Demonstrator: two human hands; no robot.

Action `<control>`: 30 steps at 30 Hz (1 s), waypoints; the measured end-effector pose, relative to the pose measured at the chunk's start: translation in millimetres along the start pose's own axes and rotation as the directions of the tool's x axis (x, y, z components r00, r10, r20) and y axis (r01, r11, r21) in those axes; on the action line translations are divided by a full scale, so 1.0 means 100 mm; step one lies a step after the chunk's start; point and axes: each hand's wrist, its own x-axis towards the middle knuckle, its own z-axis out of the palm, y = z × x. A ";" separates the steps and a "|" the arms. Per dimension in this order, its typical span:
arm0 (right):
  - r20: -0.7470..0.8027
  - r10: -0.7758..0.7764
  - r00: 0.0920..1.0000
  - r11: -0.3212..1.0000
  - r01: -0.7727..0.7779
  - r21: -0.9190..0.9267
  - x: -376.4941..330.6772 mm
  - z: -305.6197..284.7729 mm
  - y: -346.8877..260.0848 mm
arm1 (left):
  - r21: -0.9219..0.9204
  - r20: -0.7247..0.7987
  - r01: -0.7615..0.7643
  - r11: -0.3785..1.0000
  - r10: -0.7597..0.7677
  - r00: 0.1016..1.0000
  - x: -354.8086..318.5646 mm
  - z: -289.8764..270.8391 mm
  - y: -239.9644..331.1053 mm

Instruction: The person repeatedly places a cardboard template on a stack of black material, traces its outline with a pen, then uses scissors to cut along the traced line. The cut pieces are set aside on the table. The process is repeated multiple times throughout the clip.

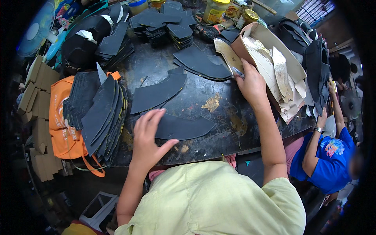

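Observation:
My left hand (148, 137) is open, its fingers spread, at the left end of a black curved cut piece (186, 127) lying flat near the table's front edge. Just beyond it lie more black curved pieces (160, 91), partly overlapping. My right hand (251, 83) is closed on a slim silver pen (237, 72). A tan, curved pattern piece (226, 54) meets the fingers of that hand; whether they grip it too, I cannot tell. Left of the right hand, a small stack of black curved pieces (201, 63) rests on the table.
Dark worn table (219, 139). At left, black pieces (103, 113) are piled on an orange bag (64, 121). More black stacks (160, 23) and a yellow-lidded jar (215, 11) stand behind. An open box (252, 35) of pattern pieces sits right. A co-worker in blue (329, 156) works beyond it.

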 end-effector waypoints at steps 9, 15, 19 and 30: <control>0.077 0.097 0.992 0.959 -0.114 0.259 0.08 -0.10 0.02 | -0.105 -0.189 0.075 0.992 -0.094 0.977 -0.31 0.18 -0.27; 0.005 -0.088 0.996 0.987 0.086 0.135 0.68 0.12 -0.18 | -0.122 -0.204 0.073 0.990 -0.097 0.974 -0.24 0.13 -0.26; 0.046 -0.105 0.993 0.980 0.111 -0.164 1.02 0.39 -0.29 | -0.174 -0.227 0.081 0.981 -0.120 0.966 -0.27 0.15 -0.27; 0.034 -0.282 0.959 0.954 0.276 0.116 1.13 0.04 -0.21 | -0.068 -0.199 0.078 0.995 -0.090 0.976 -0.29 0.18 -0.25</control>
